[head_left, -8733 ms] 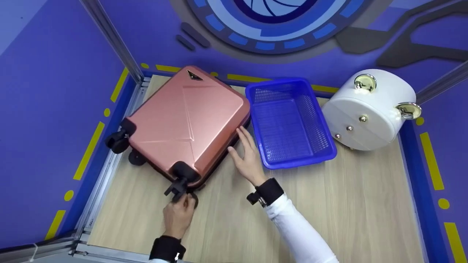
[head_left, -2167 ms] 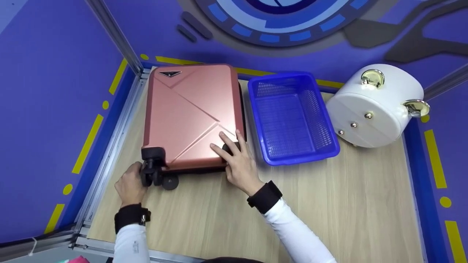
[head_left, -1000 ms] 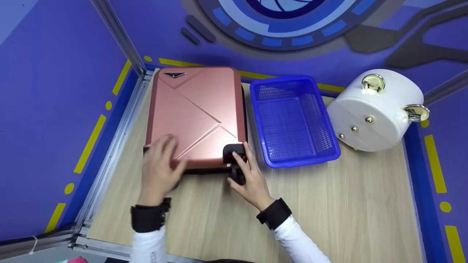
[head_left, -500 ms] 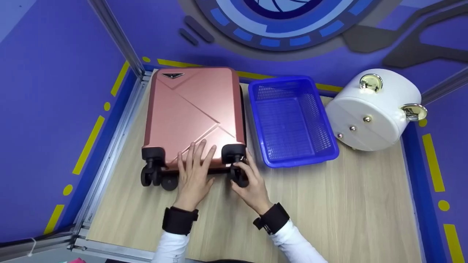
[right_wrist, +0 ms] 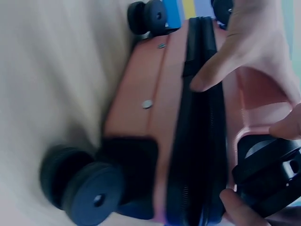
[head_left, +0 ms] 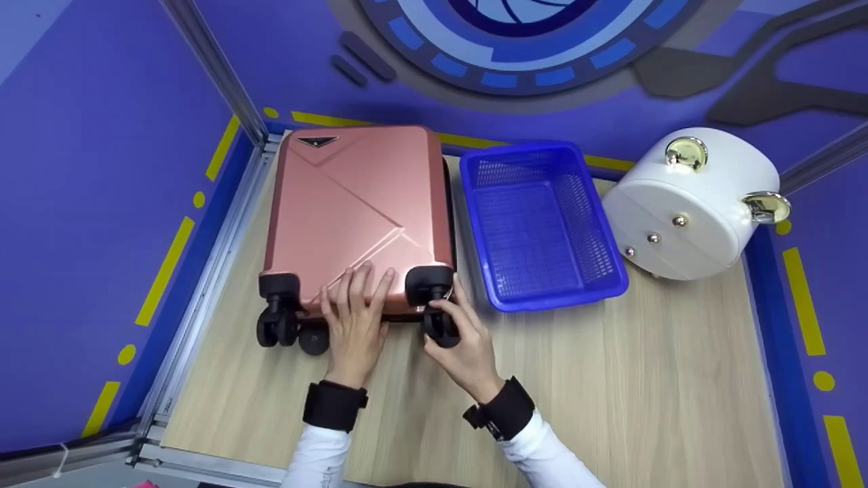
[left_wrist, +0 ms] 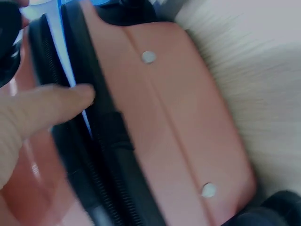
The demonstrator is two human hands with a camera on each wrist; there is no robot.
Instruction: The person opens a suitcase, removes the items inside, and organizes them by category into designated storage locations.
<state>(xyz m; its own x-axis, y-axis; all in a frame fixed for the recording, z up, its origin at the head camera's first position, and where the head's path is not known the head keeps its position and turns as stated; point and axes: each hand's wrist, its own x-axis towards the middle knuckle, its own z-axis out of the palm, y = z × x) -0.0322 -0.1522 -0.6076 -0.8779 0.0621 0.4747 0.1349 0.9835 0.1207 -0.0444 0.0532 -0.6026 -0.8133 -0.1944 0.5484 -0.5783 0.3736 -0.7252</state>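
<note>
A rose-pink hard-shell suitcase (head_left: 352, 196) lies flat on the wooden board, its wheeled end toward me. My left hand (head_left: 352, 332) rests on the middle of that end, fingers extended over the shell's upper edge. In the left wrist view its thumb (left_wrist: 70, 101) touches the black zipper band (left_wrist: 115, 160), where the seam is parted. My right hand (head_left: 468, 346) holds the upper right caster wheel (head_left: 437, 325), fingers bent along its outer side and thumb on the inner side. The right wrist view shows the parted zipper seam (right_wrist: 207, 127) running between both hands.
A blue plastic basket (head_left: 536, 230) stands just right of the suitcase. Beyond it a white drum-shaped stool or box (head_left: 678, 210) with gold handles lies tipped over. Purple walls (head_left: 122, 176) and a metal rail (head_left: 203, 318) enclose the board.
The suitcase has turned from slanted to straight. My left hand went from the left wheel to the end's middle; my right hand shifted to the right wheel. Lately everything is nearly still.
</note>
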